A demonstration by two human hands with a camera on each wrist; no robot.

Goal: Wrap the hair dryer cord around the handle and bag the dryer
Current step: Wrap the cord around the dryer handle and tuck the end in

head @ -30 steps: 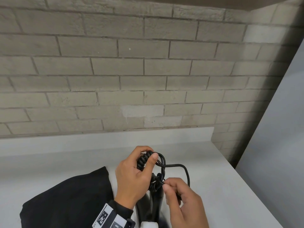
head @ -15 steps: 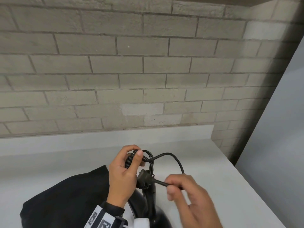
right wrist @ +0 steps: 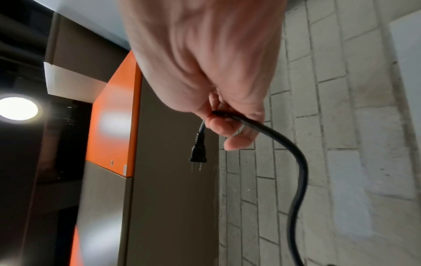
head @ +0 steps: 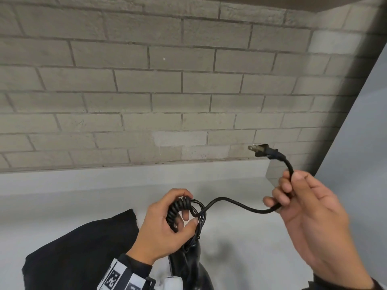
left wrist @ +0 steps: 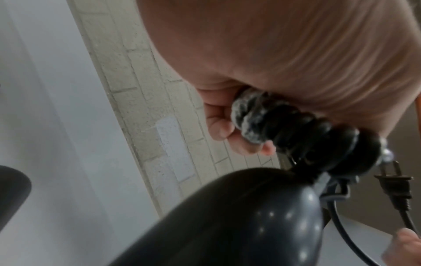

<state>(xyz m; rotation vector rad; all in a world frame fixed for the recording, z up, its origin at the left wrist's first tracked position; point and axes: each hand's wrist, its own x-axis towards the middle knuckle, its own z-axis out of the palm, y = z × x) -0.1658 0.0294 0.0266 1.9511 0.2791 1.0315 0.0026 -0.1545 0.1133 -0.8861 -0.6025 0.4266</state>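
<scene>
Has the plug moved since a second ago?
Yes. The plug was down at the cord coils in the left hand; the right hand has carried it up-right, level with the backsplash.

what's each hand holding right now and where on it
Left hand grips the coiled cord wraps on the dryer handle. Right hand pinches the loose cord just short of the plug.

Looks like some utility or back room, can't tell exactly: painted brick wall (head: 146, 84), plain white worktop (head: 240, 237), orange-and-grey cabinet (right wrist: 114, 117), round ceiling light (right wrist: 18, 108).
</scene>
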